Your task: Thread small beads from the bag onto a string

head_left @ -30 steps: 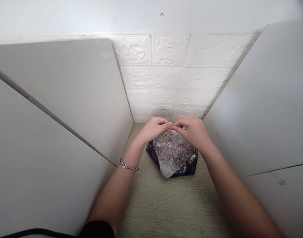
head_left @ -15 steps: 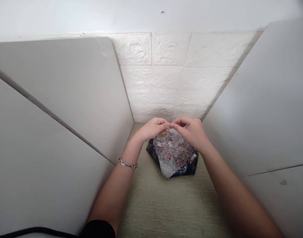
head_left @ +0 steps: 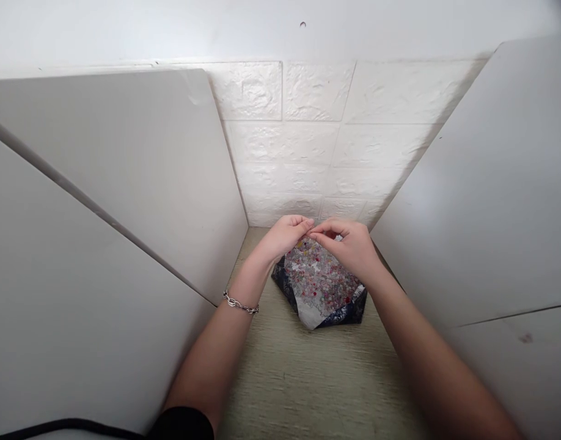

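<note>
Many small coloured beads (head_left: 324, 278), mostly pink, clear and red, lie spread on a pale sheet over a dark blue patterned wrapper (head_left: 347, 315) on the tabletop. Above the far edge of the beads my left hand (head_left: 290, 235) is closed, thumb pressed to the fingers. My right hand (head_left: 347, 243) is closed too, in a pinch whose fingertips meet those of the left. Whatever the two pinches hold is too small to make out. Part of the beads and the wrapper's far edge are hidden behind the hands.
A greenish wood-grain tabletop (head_left: 308, 379) runs back to a white brick-pattern wall (head_left: 285, 140). Tall pale panels stand at the left (head_left: 161, 153) and right (head_left: 486, 183), close beside the forearms. A black cable (head_left: 69, 423) crosses the lower left corner.
My right hand has shifted slightly to the left, and its fingertips now sit a little lower against the left hand's. The left wrist has turned a little. The beads and wrapper look unmoved.
</note>
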The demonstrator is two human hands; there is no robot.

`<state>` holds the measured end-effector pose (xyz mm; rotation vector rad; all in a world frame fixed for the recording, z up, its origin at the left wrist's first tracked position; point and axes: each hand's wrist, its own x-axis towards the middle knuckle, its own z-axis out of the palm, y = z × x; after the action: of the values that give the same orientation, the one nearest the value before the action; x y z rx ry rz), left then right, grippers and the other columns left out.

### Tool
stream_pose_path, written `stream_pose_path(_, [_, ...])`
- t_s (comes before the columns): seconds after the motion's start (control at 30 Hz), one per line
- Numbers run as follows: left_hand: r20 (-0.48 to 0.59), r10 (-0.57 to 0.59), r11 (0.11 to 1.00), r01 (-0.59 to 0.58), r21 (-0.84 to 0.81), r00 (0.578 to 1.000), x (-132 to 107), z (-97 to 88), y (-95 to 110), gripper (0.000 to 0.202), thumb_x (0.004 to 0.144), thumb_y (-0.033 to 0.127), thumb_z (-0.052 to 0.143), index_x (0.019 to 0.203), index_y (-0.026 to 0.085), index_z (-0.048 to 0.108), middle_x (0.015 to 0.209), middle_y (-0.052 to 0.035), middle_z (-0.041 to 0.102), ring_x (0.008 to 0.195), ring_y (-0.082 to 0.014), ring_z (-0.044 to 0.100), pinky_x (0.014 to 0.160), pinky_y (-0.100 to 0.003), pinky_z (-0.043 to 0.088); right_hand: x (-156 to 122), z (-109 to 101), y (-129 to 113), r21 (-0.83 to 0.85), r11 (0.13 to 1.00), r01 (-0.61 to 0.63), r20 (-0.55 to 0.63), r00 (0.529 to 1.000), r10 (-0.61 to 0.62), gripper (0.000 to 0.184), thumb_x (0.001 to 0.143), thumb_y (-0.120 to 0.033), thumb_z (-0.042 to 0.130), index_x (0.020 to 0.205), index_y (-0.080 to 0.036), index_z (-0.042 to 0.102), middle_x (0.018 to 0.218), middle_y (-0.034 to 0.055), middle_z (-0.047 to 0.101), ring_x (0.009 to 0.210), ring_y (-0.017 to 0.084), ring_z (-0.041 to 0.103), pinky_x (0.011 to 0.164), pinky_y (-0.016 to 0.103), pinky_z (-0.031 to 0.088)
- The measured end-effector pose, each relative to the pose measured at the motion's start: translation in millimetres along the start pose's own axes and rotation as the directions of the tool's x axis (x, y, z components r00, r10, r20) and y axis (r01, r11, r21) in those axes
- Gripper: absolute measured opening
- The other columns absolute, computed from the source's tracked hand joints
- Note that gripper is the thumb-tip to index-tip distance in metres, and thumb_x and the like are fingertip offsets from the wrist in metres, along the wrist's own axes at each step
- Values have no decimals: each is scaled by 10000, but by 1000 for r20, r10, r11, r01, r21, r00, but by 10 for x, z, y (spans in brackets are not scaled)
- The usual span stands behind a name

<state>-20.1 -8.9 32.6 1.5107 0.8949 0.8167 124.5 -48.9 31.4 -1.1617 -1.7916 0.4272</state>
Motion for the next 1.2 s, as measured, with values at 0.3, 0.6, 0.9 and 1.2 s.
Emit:
stream_pose_path(0.3, [-53, 25, 997, -28, -66, 998, 13, 35, -14, 287, 722, 398, 519, 615, 136, 468, 536, 39, 349, 482, -51, 262, 492, -213, 187, -9, 38, 24, 155, 988, -24, -43, 999, 31, 215, 784, -295, 512, 728, -186, 688, 754, 29, 638, 724, 136, 577, 671, 275, 436])
stream_pose_path(0.6, [-104, 43, 998, -37, 58, 994, 20, 97, -12, 248, 748, 342, 484, 618, 130, 481, 569, 33, 375, 516, -55, 290, 511, -211, 221, 22, 74, 93, 231, 931, -283, 11, 957, 289, 137, 647, -280, 616, 699, -159, 658, 714, 33, 645, 676, 144, 564, 634, 273, 423])
stream_pose_path(0.9, [-157, 72, 974, -35, 225, 985, 31, 138, -11, 241, 768, 303, 451, 592, 139, 463, 567, 33, 374, 529, -65, 300, 515, -211, 238, 54, 68, 155, 300, 848, -436, 95, 899, 428, 197, 607, -317, 616, 692, -140, 624, 665, 17, 613, 591, 107, 508, 550, 237, 383])
stream_pose_path(1.2, [-210, 157, 898, -51, 436, 965, 21, 157, -1, 233, 771, 308, 433, 620, 150, 514, 578, 14, 470, 573, -99, 392, 537, -222, 267, 35, 34, 89, 191, 880, -434, 49, 900, 433, 248, 627, -348, 601, 711, -137, 700, 659, 42, 663, 571, 133, 532, 536, 253, 379])
